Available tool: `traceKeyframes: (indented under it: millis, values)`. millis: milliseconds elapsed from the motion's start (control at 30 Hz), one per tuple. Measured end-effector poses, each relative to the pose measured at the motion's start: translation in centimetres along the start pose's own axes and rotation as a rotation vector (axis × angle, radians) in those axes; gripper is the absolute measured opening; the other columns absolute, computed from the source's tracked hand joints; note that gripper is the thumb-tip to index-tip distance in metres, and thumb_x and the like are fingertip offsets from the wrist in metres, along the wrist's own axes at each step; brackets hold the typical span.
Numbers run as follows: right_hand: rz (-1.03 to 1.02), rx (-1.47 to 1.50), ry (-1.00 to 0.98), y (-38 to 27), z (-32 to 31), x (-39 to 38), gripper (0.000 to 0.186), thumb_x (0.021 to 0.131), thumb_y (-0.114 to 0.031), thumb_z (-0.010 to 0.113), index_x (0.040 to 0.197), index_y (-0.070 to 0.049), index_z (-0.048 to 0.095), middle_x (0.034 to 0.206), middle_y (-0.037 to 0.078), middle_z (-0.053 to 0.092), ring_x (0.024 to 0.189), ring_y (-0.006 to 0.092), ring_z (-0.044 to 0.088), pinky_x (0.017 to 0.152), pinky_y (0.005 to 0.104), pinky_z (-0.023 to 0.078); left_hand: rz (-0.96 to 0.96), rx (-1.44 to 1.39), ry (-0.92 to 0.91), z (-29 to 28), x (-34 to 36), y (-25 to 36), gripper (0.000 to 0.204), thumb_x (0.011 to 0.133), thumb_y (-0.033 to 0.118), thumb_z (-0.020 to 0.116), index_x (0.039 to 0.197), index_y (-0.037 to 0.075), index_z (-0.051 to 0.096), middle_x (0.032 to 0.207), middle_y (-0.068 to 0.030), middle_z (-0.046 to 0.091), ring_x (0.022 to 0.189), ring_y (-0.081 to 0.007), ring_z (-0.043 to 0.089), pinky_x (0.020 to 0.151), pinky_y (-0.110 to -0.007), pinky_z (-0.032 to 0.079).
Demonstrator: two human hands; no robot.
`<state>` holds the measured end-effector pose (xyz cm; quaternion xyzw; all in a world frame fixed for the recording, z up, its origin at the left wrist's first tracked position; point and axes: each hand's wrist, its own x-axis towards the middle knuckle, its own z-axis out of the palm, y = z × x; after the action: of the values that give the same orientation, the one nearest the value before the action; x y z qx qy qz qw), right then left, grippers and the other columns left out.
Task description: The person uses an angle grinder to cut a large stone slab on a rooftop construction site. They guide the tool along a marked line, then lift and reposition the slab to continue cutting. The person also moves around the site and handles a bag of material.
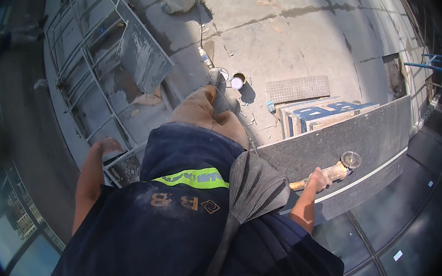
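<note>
My right hand is wrapped round the body of an angle grinder, a dusty orange-tan tool. Its round disc lies over a grey speckled slab; whether it touches the slab I cannot tell. A pale strip runs along the slab's lower edge. Off to the left, my left hand is beside the end of a metal bar frame. It looks empty, its fingers loosely stretched, though their undersides are hidden. A grey mesh cap-like piece covers part of my right side.
Boxes with blue print stand behind the slab, near a grid-patterned mat. An open tin sits by my feet, next to a cable. A grey sheet leans on the frame. Far left is a person.
</note>
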<state>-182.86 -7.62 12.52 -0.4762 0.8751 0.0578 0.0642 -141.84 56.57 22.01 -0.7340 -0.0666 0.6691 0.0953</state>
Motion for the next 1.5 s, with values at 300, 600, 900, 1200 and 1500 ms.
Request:
traceKeyframes:
  millis: [300,600,900,1200,1500]
  values:
    - [0.017,0.010,-0.037,-0.1,-0.3,-0.2,0.076,0.072,-0.032,0.074,0.124,0.001,0.030,0.108,0.026,0.060,0.100,0.0386,0.063,0.089,0.0461,0.051,0.032,-0.417,-0.314,2.9,-1.7,-1.9,0.047,0.081,0.025,0.068,0.124,0.010,0.061,0.130,-0.0126,0.057,0.125,-0.0268,0.049,0.102,-0.041,0.043]
    - [-0.047,-0.028,0.085,1.3,1.8,1.7,0.095,0.077,-0.042,0.070,0.145,-0.007,0.013,0.127,0.030,0.043,0.113,0.0448,0.052,0.094,0.0507,0.048,0.131,-0.296,-0.088,-4.2,-4.0,1.8,0.049,0.083,0.024,0.066,0.128,0.008,0.056,0.131,-0.0076,0.054,0.125,-0.0230,0.047,0.102,-0.041,0.042]
    - [-0.190,-0.291,0.049,2.5,1.6,1.8,0.066,0.080,-0.026,0.063,0.133,-0.001,0.032,0.123,0.029,0.048,0.108,0.0407,0.057,0.090,0.0488,0.050,0.058,-0.369,0.035,-10.5,2.1,-7.5,0.056,0.079,0.026,0.071,0.129,0.007,0.053,0.130,-0.0096,0.054,0.121,-0.0236,0.050,0.098,-0.040,0.042]
    - [0.016,-0.349,0.098,2.0,2.3,-1.1,0.048,0.085,-0.023,0.057,0.130,-0.008,0.048,0.128,0.017,0.048,0.112,0.0349,0.059,0.092,0.0437,0.052,-0.007,-0.212,0.343,-24.0,0.8,-12.3,0.056,0.081,0.025,0.071,0.130,0.005,0.052,0.130,-0.0124,0.053,0.120,-0.0265,0.051,0.099,-0.039,0.042]
    - [-0.169,-0.278,0.422,2.2,2.5,0.3,0.065,0.083,-0.022,0.062,0.138,-0.006,0.030,0.110,0.023,0.053,0.099,0.0387,0.060,0.086,0.0454,0.051,0.012,-0.175,0.350,-24.5,2.3,-10.3,0.056,0.080,0.028,0.070,0.128,0.004,0.054,0.128,-0.0140,0.055,0.118,-0.0284,0.054,0.098,-0.041,0.044]
